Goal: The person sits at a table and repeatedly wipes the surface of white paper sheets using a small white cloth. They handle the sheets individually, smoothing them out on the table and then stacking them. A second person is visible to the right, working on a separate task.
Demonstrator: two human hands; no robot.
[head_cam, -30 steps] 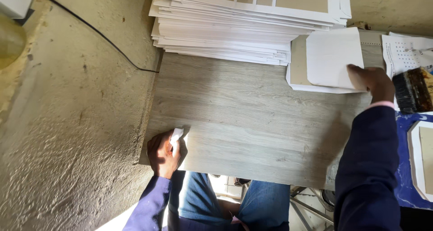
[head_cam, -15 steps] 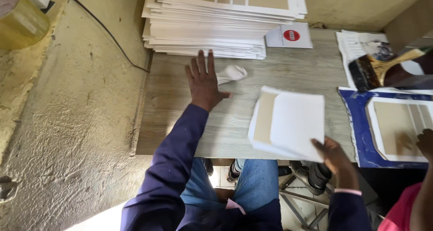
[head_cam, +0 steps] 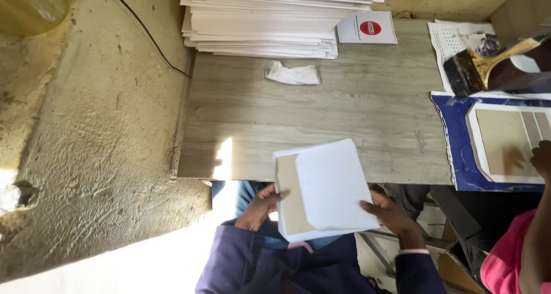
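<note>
Worktop: grey wood-grain worktop point(head_cam: 344, 107), bare through its middle, near edge at 6 o'clock.
Left hand: your left hand point(head_cam: 259, 207) grips the white card cover point(head_cam: 324, 188) at its 9 o'clock edge.
Right hand: your right hand point(head_cam: 390, 212) pinches the 3 o'clock edge.
Cover: overhangs the near edge.
Edges: white cloth point(head_cam: 293, 74) and card stack point(head_cam: 270, 18) at 12; blue sheet point(head_cam: 450, 139) at 3.

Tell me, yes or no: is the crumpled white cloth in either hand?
No, the cloth lies on the table while both hands hold the white board.
</note>
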